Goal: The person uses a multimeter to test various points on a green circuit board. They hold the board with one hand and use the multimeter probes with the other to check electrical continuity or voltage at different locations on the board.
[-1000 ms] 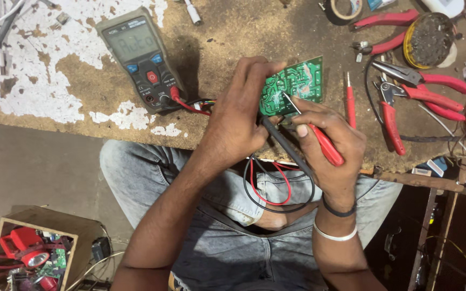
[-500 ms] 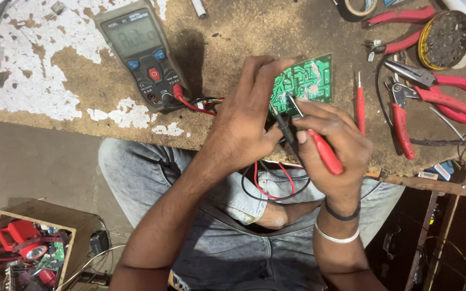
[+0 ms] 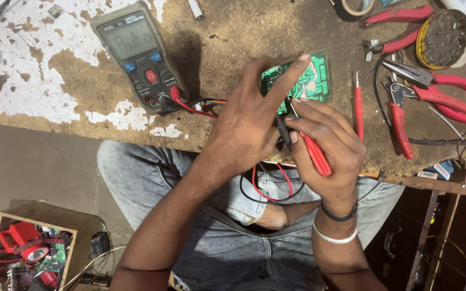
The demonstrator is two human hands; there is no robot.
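Green circuit board (image 3: 309, 81) lies on a worn wooden bench (image 3: 233, 32) w/ flaking white paint, at the centre-right, partly covered by both hands. Left hand (image 3: 249, 129) rests over the board's left part, index finger stretched out across it, other fingers curled round a black probe (image 3: 282, 132). Right hand (image 3: 327, 143) is closed round a red probe (image 3: 315, 153), metal tip touching the board.

Grey multimeter (image 3: 136, 54) lies to the left, near the board; red and black leads (image 3: 265, 188) run from it under the hands and loop down over the lap. Right of the board: a thin red screwdriver (image 3: 358, 108), then several red-handled pliers (image 3: 432, 94), and a round tin (image 3: 444, 37) of dark stuff. Tape roll (image 3: 354, 7) is cut off at top edge.

Hands block most of the board's lower-left area, so the black probe's tip can't be seen. Bottom left, a wooden box (image 3: 33, 248) of red and green parts, too jumbled to tell apart.
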